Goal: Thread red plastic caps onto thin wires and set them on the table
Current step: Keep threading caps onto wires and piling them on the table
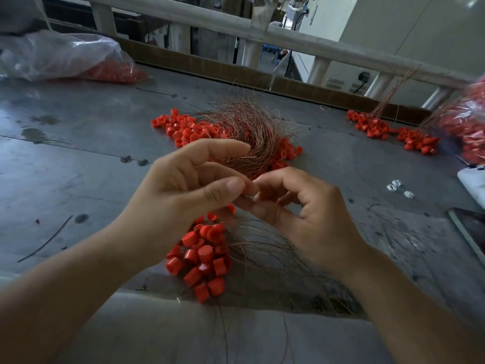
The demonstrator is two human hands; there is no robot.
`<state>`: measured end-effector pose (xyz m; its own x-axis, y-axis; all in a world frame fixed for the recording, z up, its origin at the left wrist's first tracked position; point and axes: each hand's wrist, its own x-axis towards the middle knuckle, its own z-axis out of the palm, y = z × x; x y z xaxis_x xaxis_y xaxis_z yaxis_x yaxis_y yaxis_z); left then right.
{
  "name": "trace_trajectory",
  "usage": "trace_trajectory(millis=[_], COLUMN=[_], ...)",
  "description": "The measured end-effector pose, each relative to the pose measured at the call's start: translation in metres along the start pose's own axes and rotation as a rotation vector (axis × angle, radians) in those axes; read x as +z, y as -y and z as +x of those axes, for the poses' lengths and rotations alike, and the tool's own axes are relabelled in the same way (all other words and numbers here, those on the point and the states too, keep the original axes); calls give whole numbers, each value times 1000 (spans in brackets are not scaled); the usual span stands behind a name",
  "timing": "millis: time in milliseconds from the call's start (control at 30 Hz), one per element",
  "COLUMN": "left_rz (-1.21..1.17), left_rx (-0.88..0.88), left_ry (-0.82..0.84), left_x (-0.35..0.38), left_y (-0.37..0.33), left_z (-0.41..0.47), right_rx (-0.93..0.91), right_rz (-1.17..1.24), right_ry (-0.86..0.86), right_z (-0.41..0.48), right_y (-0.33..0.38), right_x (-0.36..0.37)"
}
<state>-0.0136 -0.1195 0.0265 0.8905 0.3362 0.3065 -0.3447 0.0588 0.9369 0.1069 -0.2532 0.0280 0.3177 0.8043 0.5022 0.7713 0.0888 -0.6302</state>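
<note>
1. Two hands are meeting above the near middle of the surface [78, 153]. The left hand [183, 185] is pinching a red cap [245, 189] between thumb and forefinger, with its other fingers arching loosely above.
2. Coming in from the right, the right hand [301, 214] is pinching against the same cap with the tips of its thumb and forefinger, its remaining fingers curling under the palm. Whether a wire is running between those fingertips is too fine to tell.
3. Just under the hands, a bundle of capped wires [202, 261] is lying on the surface, its red caps clustering at the left and its thin strands [275, 248] fanning out to the right and towards the near edge.
4. Beyond the hands, a tangle of bare copper wires [249, 132] is sitting on top of a scatter of loose caps [183, 127].
5. Far to the right, more finished bundles [380, 127] are lying with their wires pointing away towards the railing [236, 24].
6. At the far left, a clear plastic bag [65, 59] is holding more red caps; another bag [469, 122] of red pieces is showing, blurred, at the right edge.
7. Near the right edge, a few small white pieces [396, 186] are lying beside a white object [472, 185] and a dark flat object [469, 227].
</note>
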Motion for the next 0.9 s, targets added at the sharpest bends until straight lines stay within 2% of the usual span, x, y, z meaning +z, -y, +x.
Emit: trace_trajectory(millis=[167, 333, 467, 567, 633, 733, 800, 900], left_rz=[-98, -85, 17, 133, 236, 468, 727, 1060], left_rx=[-15, -23, -47, -39, -42, -80, -109, -122], left_ry=[-100, -179, -251, -415, -523, -608, -605, -503], left_x=[-4, -7, -11, -20, -29, -41, -45, -51], left_y=[-3, -6, -6, -3, -1, 9, 17, 29], left_z=[3, 4, 5, 11, 17, 26, 29, 32], right_rx=[10, 16, 45, 145, 196, 210, 215, 243], right_rz=[-77, -111, -125, -184, -243, -276, -261, -224], right_ry=[-47, -100, 27, 205, 328, 376, 378, 371], right_z=[1, 2, 1, 1, 0, 0, 0, 1], right_y=[-2, 2, 4, 1, -3, -5, -4, -2], right_x=[-3, -10, -10, -8, -5, -2, -3, -4])
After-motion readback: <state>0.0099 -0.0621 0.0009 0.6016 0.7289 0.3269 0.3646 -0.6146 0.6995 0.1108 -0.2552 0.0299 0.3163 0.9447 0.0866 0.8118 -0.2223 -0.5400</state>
